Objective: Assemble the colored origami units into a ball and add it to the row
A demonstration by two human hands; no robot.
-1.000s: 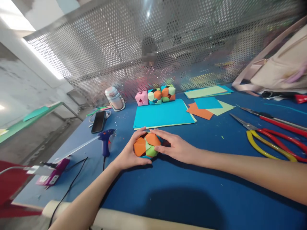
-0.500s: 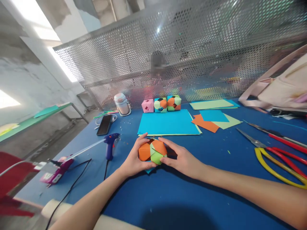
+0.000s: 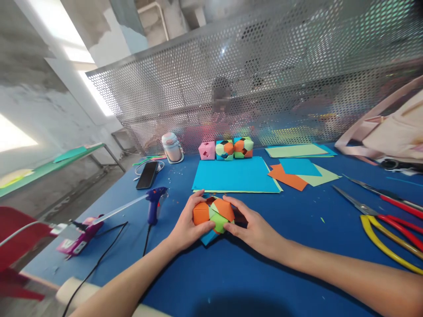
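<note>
Between my two hands is a folded paper cube in orange, light green and blue, low over the blue table. My left hand grips its left side, thumb across the front and fingers behind. On the right side, my right hand closes on it with thumb and fingers. A blue paper corner sticks out beneath. Just beyond lies a stack of blue paper. Behind the stack stand a pink paper cube and two multicoloured paper cubes.
A blue glue gun and a phone lie to the left, near a purple power strip and a bottle. Scissors, loose paper squares and a bag are on the right. A perforated metal screen stands behind.
The paper cube has tilted slightly in my hands, and more of the blue paper shows below it. The whole view has shifted a little. Both hands keep their hold.
</note>
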